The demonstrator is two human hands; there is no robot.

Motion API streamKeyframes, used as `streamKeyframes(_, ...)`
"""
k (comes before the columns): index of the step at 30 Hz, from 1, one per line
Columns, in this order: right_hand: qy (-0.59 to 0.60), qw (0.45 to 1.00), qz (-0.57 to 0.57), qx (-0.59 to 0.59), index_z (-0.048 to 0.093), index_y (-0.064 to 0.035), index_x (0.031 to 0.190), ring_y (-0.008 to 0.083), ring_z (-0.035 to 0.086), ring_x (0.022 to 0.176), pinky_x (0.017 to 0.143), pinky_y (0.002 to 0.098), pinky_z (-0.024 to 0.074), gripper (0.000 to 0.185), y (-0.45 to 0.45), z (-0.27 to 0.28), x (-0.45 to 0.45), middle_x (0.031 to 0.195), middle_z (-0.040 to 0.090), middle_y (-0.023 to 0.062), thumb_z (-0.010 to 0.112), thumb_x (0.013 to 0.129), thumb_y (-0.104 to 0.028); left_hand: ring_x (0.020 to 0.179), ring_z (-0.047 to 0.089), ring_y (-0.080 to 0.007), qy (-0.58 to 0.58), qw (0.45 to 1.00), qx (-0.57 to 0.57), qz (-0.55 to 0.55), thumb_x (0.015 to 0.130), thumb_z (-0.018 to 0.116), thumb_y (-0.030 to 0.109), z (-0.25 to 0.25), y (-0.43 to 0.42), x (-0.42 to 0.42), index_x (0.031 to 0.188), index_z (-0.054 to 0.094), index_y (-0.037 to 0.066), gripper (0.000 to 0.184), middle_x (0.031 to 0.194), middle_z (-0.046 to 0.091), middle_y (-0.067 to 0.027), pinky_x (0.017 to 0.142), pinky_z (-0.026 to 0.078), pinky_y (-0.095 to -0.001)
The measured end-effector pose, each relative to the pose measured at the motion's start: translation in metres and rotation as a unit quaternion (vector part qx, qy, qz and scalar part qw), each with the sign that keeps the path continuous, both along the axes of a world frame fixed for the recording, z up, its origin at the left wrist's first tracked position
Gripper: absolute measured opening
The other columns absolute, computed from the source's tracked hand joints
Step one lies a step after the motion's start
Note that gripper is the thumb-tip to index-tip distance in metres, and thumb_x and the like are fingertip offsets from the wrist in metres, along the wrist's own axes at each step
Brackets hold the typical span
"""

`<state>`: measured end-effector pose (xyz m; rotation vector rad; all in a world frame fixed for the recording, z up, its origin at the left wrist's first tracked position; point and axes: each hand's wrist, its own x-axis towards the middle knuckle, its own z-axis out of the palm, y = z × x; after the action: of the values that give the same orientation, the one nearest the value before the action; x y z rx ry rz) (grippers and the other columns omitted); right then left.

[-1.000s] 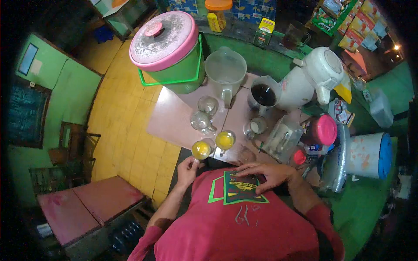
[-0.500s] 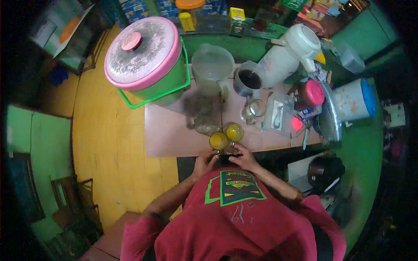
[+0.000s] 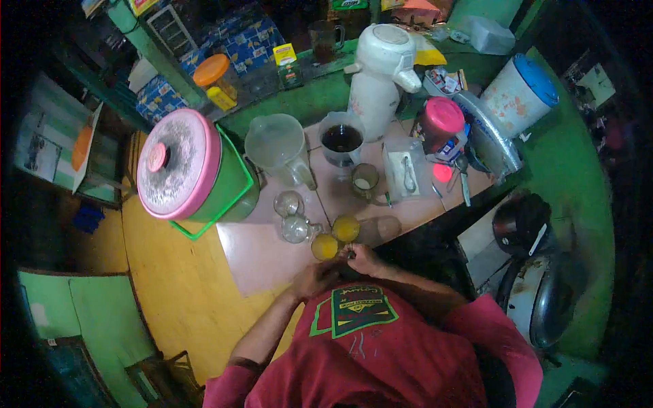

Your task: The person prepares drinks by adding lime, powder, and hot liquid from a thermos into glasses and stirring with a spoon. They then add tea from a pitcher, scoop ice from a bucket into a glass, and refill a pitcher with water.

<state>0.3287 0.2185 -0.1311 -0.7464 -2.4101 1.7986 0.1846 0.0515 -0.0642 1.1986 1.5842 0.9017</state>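
Two glass mugs with yellow drink stand at the table's near edge: a near-left mug (image 3: 325, 247) and a far-right mug (image 3: 346, 229). My left hand (image 3: 315, 279) is closed just below the near-left mug, its fingertips curled where the handle is; they partly hide it. Pinched fingers of my right hand (image 3: 367, 261) close on the handle side of the far-right mug. Left of these mugs are two clear glass mugs, one lower (image 3: 295, 228) and one upper (image 3: 288, 203). Another glass mug (image 3: 365, 178) with something whitish at its bottom stands farther back.
At the back stand a plastic pitcher (image 3: 276, 143), a jug of dark liquid (image 3: 341, 139) and a white thermos (image 3: 375, 102). A green cooler with a pink lid (image 3: 180, 160) is left. On the right are a tray with a spoon (image 3: 403, 173) and a pink-lidded jar (image 3: 442, 119).
The view has turned and shifted, so the table appears rotated. My hands have come closer together and stay at the two mugs of yellow drink, which remain on the table.
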Motion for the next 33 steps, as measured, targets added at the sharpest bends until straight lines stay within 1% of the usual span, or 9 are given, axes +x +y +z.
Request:
streamKeyframes(4, 0.021, 0.998, 0.027, -0.048, 0.064, -0.0034, 0.104, 0.0176, 0.063, 0.087, 0.077, 0.0357, 0.0503, 0.026, 0.014, 0.012, 0.014, 0.092, 0.067, 0.0105, 0.069, 0.082, -0.016, 0.098, 0.063, -0.0162, 0.017, 0.985, -0.145, -0.086, 0.095, 0.062, 0.015, 0.111, 0.019, -0.027, 0.122, 0.063, 0.001, 0.030, 0.111, 0.070, -0.0099, 0.089, 0.050, -0.0325)
streamKeyframes(9, 0.105, 0.991, -0.002, -0.082, 0.066, -0.0011, 0.100, 0.0148, 0.063, 0.080, 0.073, 0.0347, 0.0500, 0.028, 0.066, 0.087, 0.048, 0.086, 0.069, 0.0091, 0.073, 0.084, -0.023, 0.088, 0.064, -0.0129, 0.001, 0.995, 0.069, 0.072, 0.096, 0.060, 0.020, 0.203, 0.085, -0.049, 0.106, 0.070, 0.000, 0.024, 0.097, 0.072, -0.0087, 0.079, 0.051, -0.0284)
streamKeyframes(13, -0.001, 0.998, -0.063, -0.031, 0.066, -0.0013, 0.100, 0.0142, 0.062, 0.080, 0.073, 0.0334, 0.0498, 0.032, 0.130, 0.147, 0.052, 0.089, 0.069, 0.0057, 0.074, 0.083, -0.026, 0.086, 0.068, -0.0200, 0.226, 0.937, 0.257, 0.061, 0.092, 0.063, 0.017, 0.268, 0.196, -0.066, 0.106, 0.070, 0.001, 0.023, 0.094, 0.072, -0.0122, 0.078, 0.053, -0.0340)
streamKeyframes(15, 0.067, 0.974, -0.126, -0.175, 0.065, -0.0016, 0.098, 0.0130, 0.062, 0.076, 0.069, 0.0325, 0.0497, 0.031, 0.163, 0.167, 0.033, 0.084, 0.068, 0.0053, 0.074, 0.083, -0.027, 0.084, 0.070, -0.0291, 0.329, 0.917, 0.224, 0.006, 0.090, 0.063, 0.017, 0.302, 0.259, -0.073, 0.105, 0.070, 0.002, 0.022, 0.092, 0.071, -0.0171, 0.079, 0.054, -0.0389)
streamKeyframes(17, 0.070, 0.979, -0.081, -0.171, 0.065, -0.0027, 0.096, 0.0101, 0.060, 0.074, 0.063, 0.0302, 0.0483, 0.027, 0.210, 0.171, 0.014, 0.081, 0.066, 0.0050, 0.073, 0.085, -0.026, 0.085, 0.068, -0.0363, 0.459, 0.854, 0.242, -0.025, 0.090, 0.061, 0.022, 0.312, 0.329, -0.081, 0.104, 0.070, 0.003, 0.025, 0.092, 0.069, -0.0195, 0.080, 0.053, -0.0425)
streamKeyframes(19, 0.057, 0.996, -0.075, 0.002, 0.065, -0.0022, 0.106, 0.0095, 0.060, 0.078, 0.067, 0.0276, 0.0540, 0.019, 0.239, 0.164, -0.014, 0.091, 0.065, 0.0040, 0.064, 0.092, -0.015, 0.090, 0.066, -0.0388, 0.562, 0.814, 0.148, -0.020, 0.090, 0.059, 0.033, 0.318, 0.392, -0.086, 0.103, 0.070, 0.003, 0.034, 0.097, 0.069, -0.0203, 0.083, 0.053, -0.0464)
streamKeyframes(21, 0.084, 0.992, -0.085, -0.030, 0.065, -0.0023, 0.107, 0.0093, 0.060, 0.078, 0.068, 0.0274, 0.0539, 0.019, 0.259, 0.160, -0.036, 0.091, 0.065, 0.0036, 0.064, 0.092, -0.015, 0.097, 0.067, -0.0359, 0.599, 0.800, 0.036, -0.033, 0.089, 0.060, 0.037, 0.328, 0.433, -0.084, 0.102, 0.071, 0.005, 0.036, 0.103, 0.069, -0.0190, 0.086, 0.054, -0.0445)
streamKeyframes(29, 0.088, 0.985, -0.076, -0.127, 0.064, -0.0008, 0.105, 0.0078, 0.059, 0.077, 0.067, 0.0264, 0.0522, 0.020, 0.285, 0.154, -0.057, 0.089, 0.064, 0.0018, 0.066, 0.092, -0.016, 0.096, 0.068, -0.0321, 0.613, 0.784, -0.079, -0.065, 0.079, 0.069, 0.052, 0.327, 0.474, -0.107, 0.102, 0.073, 0.009, 0.049, 0.101, 0.071, -0.0167, 0.087, 0.054, -0.0422)
streamKeyframes(33, 0.084, 0.990, -0.041, -0.109, 0.062, -0.0001, 0.098, 0.0075, 0.059, 0.077, 0.067, 0.0269, 0.0526, 0.017, 0.291, 0.131, -0.051, 0.087, 0.063, 0.0022, 0.068, 0.090, -0.014, 0.079, 0.068, -0.0387, 0.623, 0.776, -0.028, -0.097, 0.076, 0.069, 0.059, 0.333, 0.474, -0.104, 0.090, 0.073, 0.006, 0.056, 0.082, 0.069, -0.0209, 0.075, 0.055, -0.0464)
